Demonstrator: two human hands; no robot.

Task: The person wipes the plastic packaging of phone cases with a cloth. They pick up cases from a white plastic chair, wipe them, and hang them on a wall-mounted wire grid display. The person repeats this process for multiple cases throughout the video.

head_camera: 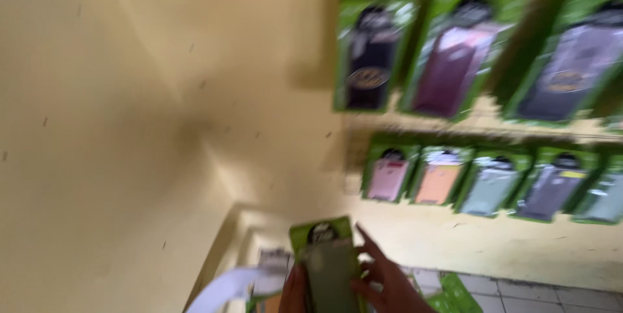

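head view, frame heavily motion-blurred.

green package [329, 264]: flat rectangular retail pack, bright green card border, rounded dark patch at top, olive-grey phone-case shape in the middle. it sat at bottom centre of the frame, held up in front of the yellow wall [130, 125]. long axis ran near vertical, top end tipped slightly left, printed face toward the camera. surface looked smooth, probably glossy plastic; blur prevented finer reading.

right hand [386, 280]: gripped the pack's right edge, fingers spread along its side, one finger pointing up beside the upper corner. left hand [295, 290]: only partly in view at the pack's lower left edge, touching it; its grip could not be made out.

hanging packages [467, 112]: two rows of like green packs on the wall at upper right, holding dark, maroon, pink, orange and grey cases, well apart from the held pack.

white curved object [224, 287] lay lower left, unidentifiable. tiled floor [519, 290] was visible lower right.
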